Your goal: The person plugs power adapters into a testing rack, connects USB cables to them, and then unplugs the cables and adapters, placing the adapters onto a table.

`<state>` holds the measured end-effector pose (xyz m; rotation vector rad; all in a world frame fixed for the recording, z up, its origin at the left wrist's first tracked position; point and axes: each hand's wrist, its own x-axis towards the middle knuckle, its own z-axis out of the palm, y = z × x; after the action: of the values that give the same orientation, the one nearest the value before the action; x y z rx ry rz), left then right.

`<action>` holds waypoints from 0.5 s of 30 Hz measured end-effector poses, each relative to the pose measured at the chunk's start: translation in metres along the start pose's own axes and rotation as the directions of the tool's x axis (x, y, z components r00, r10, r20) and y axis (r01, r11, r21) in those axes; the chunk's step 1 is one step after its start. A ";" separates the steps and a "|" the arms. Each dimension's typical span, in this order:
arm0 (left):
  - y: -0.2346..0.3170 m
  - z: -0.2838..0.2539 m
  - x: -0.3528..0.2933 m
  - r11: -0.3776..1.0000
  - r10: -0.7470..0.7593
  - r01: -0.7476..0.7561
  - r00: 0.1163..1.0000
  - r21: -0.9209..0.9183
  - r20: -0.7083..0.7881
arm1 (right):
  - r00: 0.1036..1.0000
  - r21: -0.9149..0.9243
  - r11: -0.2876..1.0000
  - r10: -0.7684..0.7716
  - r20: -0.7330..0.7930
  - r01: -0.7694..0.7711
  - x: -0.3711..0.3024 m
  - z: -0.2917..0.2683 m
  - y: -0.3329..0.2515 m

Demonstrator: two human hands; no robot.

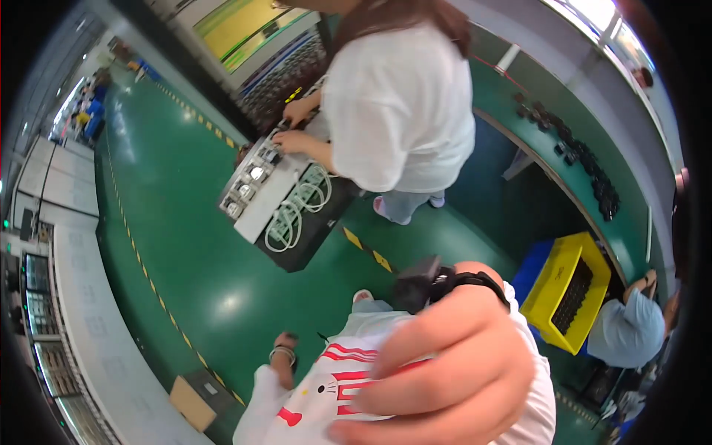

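My right hand is raised close in front of my white shirt with its red print. Its fingers are bent and somewhat apart, blurred, with nothing visible in them. A black strap circles that wrist, carrying a small dark box-shaped device. Lower and further left, my left hand hangs beside my body, with a light band at its wrist. It is small and dim, so its fingers cannot be made out; it touches no object that I can see.
Ahead, a co-worker in white has both hands at a bench with metallic parts and coiled white cables. A yellow crate stands at right, near a seated person in light blue. A long green table bears black parts. A cardboard box is lower left.
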<state>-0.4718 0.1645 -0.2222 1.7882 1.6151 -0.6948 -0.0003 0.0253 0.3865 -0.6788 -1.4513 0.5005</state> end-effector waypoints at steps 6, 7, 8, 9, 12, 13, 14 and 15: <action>0.033 -0.042 -0.081 0.849 0.507 -0.467 0.851 0.248 -0.134 | 0.579 -0.594 0.494 -0.814 -0.057 0.636 -0.100 -0.112 -0.038; 0.050 -0.037 -0.082 0.862 0.493 -0.456 0.857 0.221 -0.153 | 0.609 -0.352 0.626 -0.774 -0.173 0.696 -0.111 -0.134 -0.052; 0.075 -0.033 -0.078 0.866 0.490 -0.458 0.857 0.203 -0.156 | 0.741 0.040 0.747 -0.649 -0.172 0.663 -0.123 -0.164 -0.072; 0.104 -0.030 -0.072 0.867 0.490 -0.461 0.858 0.187 -0.154 | 0.848 0.419 0.750 -0.520 -0.106 0.512 -0.136 -0.195 -0.091; 0.276 0.065 -0.061 0.916 0.400 -0.386 0.895 0.104 -0.199 | 0.839 0.920 0.361 -0.539 0.072 0.153 -0.156 -0.236 -0.103; 0.356 0.084 -0.057 0.916 0.401 -0.391 0.895 0.088 -0.196 | 0.799 0.937 0.306 -0.599 0.051 0.170 -0.155 -0.239 -0.113; 0.367 0.089 -0.061 0.921 0.389 -0.382 0.901 0.073 -0.194 | 0.778 0.964 0.231 -0.627 0.046 0.129 -0.162 -0.251 -0.121; 0.429 0.091 -0.072 0.828 0.558 -0.554 0.797 0.086 -0.231 | 0.791 0.980 0.147 -0.612 -0.017 0.135 -0.168 -0.253 -0.117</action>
<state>-0.0512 0.0242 -0.1864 2.2832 1.1148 -0.2093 0.2284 -0.2034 0.3477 0.9045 -1.2673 1.0156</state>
